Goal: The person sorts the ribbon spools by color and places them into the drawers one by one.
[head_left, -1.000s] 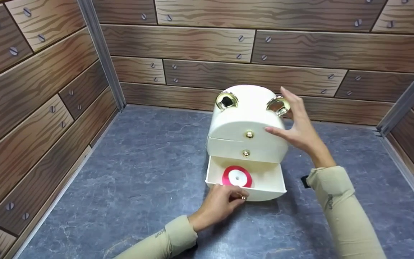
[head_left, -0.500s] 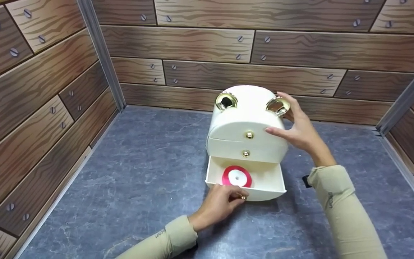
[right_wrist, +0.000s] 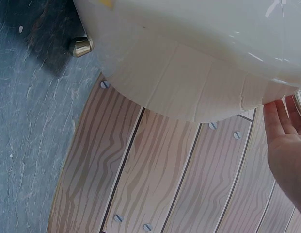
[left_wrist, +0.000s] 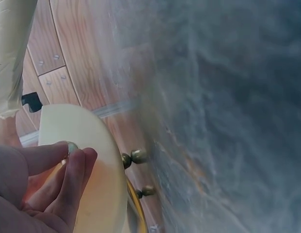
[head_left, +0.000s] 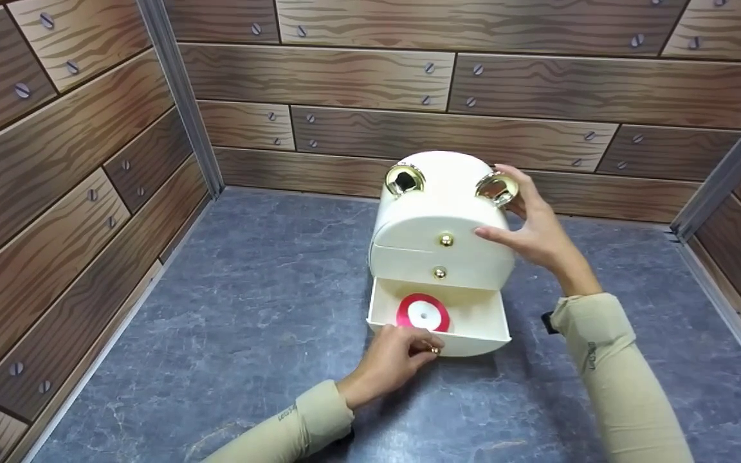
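Observation:
A white, round-topped drawer box [head_left: 444,209] with gold ring-like ears stands on the grey surface. Its bottom drawer [head_left: 473,345] is pulled out toward me, and a spool of red ribbon [head_left: 424,314] lies flat inside. With thumb and fingers my left hand [head_left: 391,360] pinches the small knob [left_wrist: 71,147] on that drawer's front. My right hand [head_left: 541,235] rests on the box's right upper side, thumb on the front face and the other fingers behind the right ear. In the right wrist view, straight fingers [right_wrist: 276,119] touch the box's side.
Two more gold knobs [head_left: 440,272] sit on the upper drawers, which are closed. Wood-patterned walls [head_left: 319,77] enclose the dark marbled tabletop [head_left: 267,289] at the back and both sides.
The fingers of my right hand have moved down slightly against the box behind the ear. The drawer and my left hand have not visibly moved.

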A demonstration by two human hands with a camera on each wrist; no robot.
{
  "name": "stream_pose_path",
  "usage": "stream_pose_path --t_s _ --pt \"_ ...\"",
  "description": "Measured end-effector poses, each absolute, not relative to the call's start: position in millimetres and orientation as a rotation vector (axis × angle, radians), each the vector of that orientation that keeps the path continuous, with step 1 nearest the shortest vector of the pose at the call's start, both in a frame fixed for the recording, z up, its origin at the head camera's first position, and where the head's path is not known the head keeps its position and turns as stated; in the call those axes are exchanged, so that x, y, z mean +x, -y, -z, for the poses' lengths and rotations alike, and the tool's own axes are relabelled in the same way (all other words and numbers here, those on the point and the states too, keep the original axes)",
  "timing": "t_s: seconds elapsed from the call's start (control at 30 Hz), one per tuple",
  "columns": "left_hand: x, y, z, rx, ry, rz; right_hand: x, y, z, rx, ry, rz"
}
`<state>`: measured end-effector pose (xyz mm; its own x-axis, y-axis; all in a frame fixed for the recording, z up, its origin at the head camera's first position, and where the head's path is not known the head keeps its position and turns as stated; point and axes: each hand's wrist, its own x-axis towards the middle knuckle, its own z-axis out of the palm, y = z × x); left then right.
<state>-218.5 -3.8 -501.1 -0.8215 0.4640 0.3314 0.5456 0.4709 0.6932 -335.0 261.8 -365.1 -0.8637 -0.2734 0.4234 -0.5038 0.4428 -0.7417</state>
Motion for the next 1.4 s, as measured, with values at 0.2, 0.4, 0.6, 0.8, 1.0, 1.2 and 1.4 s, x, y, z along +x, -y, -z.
stream_pose_path --t_s 0.2,0.4,0.6,0.8,1.0,1.2,1.4 --pt "-226 4 503 -0.890 2.605 1.308 -336 -263 365 0.682 2.452 -1.394" --pt "-239 5 504 -0.853 2.597 1.323 -338 -263 367 0.680 2.455 -1.386" --pt "-247 3 502 -0.841 2.608 1.356 -339 -263 368 0.672 2.459 -1.387" --pt "-252 0 501 -0.844 2.617 1.362 -339 -263 367 0.679 2.449 -1.398" --pt "-257 0 500 -0.877 2.617 1.305 -337 -263 366 0.696 2.442 -1.406" --pt "-264 0 499 -0.899 2.608 1.268 -339 -264 367 0.703 2.431 -1.408" --pt "-269 -1 499 -0.895 2.611 1.259 -339 -265 368 0.693 2.439 -1.404"
